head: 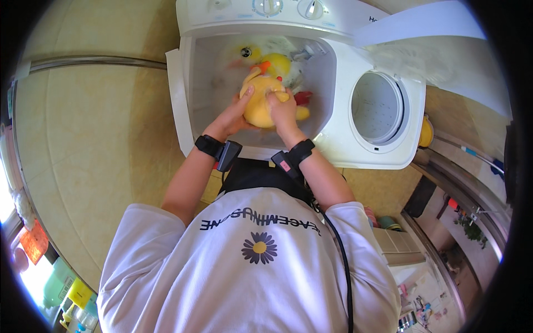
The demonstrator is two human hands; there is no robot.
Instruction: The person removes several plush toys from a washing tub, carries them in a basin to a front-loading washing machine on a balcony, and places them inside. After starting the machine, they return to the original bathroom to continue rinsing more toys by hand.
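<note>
Both hands hold a yellow plush toy (260, 106) over the wash tub of a white twin-tub washing machine (345, 150). On the toy's left side is my left hand (235, 112), its thumb laid on the plush. My right hand (284, 109) grips the right side, fingers curled by a small yellow flap. Beyond them, in sudsy water, lies another yellow plush toy (277, 64) with an orange part and a large dark eye. Something red (303, 98) and a grey-white item (306, 54) are also in the tub. Each wrist wears a black strap with a small device.
Right of the wash tub is the round, uncovered spin tub (377, 108), with a raised translucent lid (437, 62) above it. Control knobs (310, 8) sit along the machine's far edge. A tiled wall with a metal rail (100, 61) stands to the left. Bottles (79, 293) stand at lower left.
</note>
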